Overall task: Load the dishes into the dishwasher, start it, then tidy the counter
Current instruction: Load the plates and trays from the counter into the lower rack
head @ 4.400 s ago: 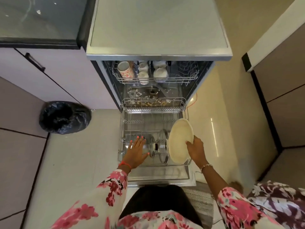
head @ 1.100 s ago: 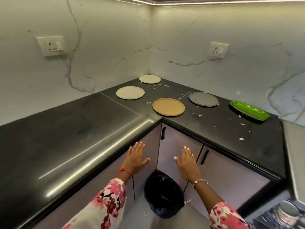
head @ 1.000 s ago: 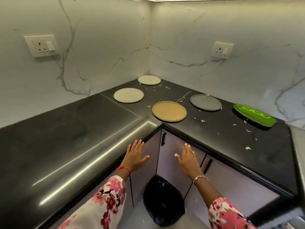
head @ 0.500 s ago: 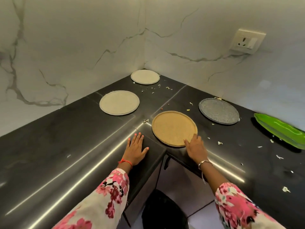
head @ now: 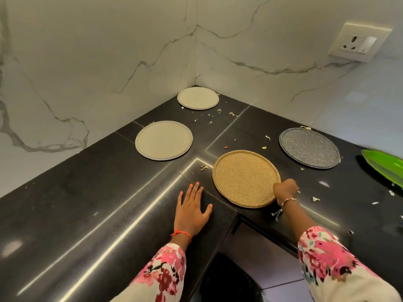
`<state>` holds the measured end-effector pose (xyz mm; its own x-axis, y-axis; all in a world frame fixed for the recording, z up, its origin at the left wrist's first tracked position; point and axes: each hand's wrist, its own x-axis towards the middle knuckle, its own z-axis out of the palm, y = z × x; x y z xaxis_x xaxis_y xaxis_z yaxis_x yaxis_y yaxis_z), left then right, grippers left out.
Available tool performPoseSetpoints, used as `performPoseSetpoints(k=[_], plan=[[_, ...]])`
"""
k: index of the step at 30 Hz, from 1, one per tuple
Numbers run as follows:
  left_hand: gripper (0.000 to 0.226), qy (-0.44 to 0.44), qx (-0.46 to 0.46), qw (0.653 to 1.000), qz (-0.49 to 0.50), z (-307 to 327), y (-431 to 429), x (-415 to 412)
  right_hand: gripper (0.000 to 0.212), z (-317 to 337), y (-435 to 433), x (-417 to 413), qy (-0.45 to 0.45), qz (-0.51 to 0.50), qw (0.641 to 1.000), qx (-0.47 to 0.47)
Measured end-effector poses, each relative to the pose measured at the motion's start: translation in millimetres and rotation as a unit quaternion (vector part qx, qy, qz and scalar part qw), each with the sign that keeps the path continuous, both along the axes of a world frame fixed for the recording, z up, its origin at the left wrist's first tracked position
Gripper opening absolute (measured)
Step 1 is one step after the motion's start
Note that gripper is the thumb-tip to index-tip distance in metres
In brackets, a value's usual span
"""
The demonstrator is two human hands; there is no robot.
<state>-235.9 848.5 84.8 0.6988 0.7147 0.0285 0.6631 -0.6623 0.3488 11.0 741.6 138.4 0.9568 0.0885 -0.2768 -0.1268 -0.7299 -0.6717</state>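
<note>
Head view: the tan plate (head: 246, 178) lies empty on the black counter (head: 87, 203), the right hand (head: 285, 189) curled over its near right rim, gripping it. The left hand (head: 192, 207) rests flat, fingers spread, just left of it. Beyond the hands lie two cream plates (head: 164, 140), one grey plate (head: 309, 147) and one green dish (head: 386, 164).

Straight ahead at twelve o'clock, two white marble walls (head: 87, 62) meet in a corner seam, both crossed by thin grey veins. Up at two o'clock a white wall socket (head: 359, 42) sits on the right-hand wall, with three pin holes and a rocker switch beside them. Down at six o'clock, below me, a black bin bag (head: 226, 280) stands beside a pale cabinet door (head: 257, 253). The door carries a dark handle (head: 235, 225), and light floor tile (head: 283, 290) shows beside the bag.
</note>
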Motion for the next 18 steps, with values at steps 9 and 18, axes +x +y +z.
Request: performPoseSetpoints(k=[9, 18], plan=[[0.065, -0.006, 0.001, 1.0, 0.001, 0.8, -2.1, 0.0, 0.06, 11.1, -11.4, -10.2, 0.273, -0.068, 0.91, 0.304], [0.091, -0.003, -0.031, 0.999, 0.004, 4.4, -24.9, -14.9, 0.039, 25.1, -62.8, -45.4, 0.338, 0.03, 0.869, 0.36]])
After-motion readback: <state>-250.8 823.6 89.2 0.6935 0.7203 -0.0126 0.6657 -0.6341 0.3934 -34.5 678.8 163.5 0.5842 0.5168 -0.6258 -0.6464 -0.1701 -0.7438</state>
